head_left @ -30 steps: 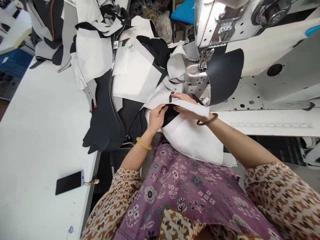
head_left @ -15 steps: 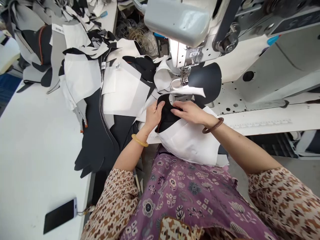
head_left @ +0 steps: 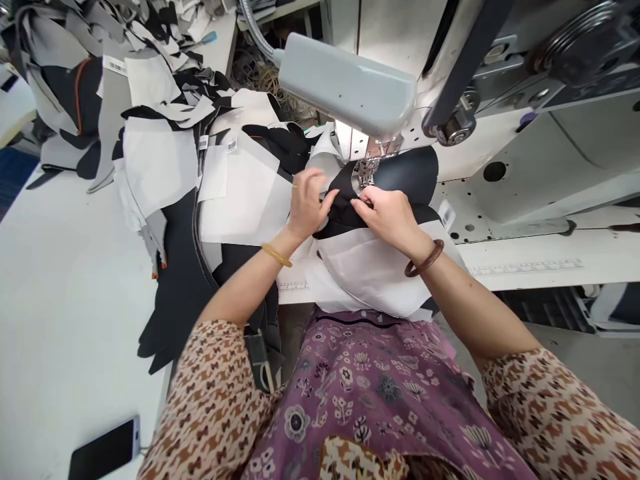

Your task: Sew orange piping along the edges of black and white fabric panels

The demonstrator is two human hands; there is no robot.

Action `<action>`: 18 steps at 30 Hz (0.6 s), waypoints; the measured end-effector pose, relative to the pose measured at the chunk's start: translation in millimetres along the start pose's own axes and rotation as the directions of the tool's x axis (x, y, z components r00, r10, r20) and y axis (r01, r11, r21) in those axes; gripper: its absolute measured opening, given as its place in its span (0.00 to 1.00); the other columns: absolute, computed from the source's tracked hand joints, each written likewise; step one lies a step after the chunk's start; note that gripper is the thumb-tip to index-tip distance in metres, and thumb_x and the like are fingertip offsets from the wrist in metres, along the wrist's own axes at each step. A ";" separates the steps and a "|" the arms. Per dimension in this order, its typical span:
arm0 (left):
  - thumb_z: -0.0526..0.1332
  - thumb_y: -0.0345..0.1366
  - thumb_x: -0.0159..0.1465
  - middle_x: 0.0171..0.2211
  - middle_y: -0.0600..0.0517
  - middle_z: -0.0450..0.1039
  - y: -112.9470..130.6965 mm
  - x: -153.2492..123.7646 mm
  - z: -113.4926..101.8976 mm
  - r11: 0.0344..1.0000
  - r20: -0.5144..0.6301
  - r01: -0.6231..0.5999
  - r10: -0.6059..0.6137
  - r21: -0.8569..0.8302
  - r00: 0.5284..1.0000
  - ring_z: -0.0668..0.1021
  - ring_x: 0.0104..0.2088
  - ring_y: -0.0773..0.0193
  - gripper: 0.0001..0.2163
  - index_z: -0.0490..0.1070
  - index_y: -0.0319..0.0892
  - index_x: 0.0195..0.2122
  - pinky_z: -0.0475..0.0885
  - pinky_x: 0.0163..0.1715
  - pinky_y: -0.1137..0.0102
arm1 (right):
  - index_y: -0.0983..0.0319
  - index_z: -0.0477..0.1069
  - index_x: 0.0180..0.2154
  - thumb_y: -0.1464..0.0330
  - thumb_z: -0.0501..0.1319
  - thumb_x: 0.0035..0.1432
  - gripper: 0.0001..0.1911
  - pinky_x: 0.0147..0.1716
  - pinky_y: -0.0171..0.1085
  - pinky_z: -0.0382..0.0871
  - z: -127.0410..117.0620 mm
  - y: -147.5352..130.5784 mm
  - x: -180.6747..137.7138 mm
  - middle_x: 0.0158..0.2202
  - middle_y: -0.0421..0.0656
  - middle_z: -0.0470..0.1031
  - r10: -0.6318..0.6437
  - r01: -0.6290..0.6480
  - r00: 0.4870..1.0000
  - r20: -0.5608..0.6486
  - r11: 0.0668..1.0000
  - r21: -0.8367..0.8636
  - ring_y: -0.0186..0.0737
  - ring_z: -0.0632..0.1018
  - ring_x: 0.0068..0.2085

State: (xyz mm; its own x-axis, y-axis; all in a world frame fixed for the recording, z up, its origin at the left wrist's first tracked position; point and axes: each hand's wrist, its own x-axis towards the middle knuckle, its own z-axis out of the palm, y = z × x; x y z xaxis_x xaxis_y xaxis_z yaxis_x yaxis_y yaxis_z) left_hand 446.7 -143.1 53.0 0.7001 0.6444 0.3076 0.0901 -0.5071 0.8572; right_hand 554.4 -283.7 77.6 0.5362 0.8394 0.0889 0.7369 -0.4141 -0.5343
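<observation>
My left hand pinches the left edge of a black fabric piece just in front of the needle of a grey-white sewing machine. On the same piece's right side, my right hand has its fingers curled and pressed down close to the presser foot. White lining joined to the black piece hangs over the table edge toward my lap. A dark curved panel sits behind the needle.
A heap of black and white cut fabric pieces covers the white table to the left of the machine. A dark phone lies near the table's front edge. The machine bed extends right.
Both hands have moved the black piece up and forward, from the table edge to right under the needle. My view has shifted closer to the machine.
</observation>
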 end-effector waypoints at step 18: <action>0.49 0.35 0.66 0.53 0.47 0.70 -10.2 -9.3 -2.1 0.680 0.457 -0.620 0.442 0.391 0.772 0.69 0.57 0.62 0.15 0.70 0.47 0.49 0.61 0.57 0.60 | 0.65 0.68 0.22 0.58 0.40 0.63 0.28 0.29 0.35 0.43 -4.9 29.5 -5.3 0.25 0.46 0.71 0.125 -0.186 0.969 -0.214 0.936 -0.298 0.32 0.65 0.27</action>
State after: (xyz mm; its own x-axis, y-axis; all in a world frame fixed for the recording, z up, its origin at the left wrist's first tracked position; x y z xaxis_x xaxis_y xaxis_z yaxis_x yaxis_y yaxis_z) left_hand 437.8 -142.7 42.2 0.9039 0.0118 0.4275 -0.0965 -0.9682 0.2308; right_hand 575.3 -302.1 65.5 0.6995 0.6862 0.1996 0.7126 -0.6489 -0.2666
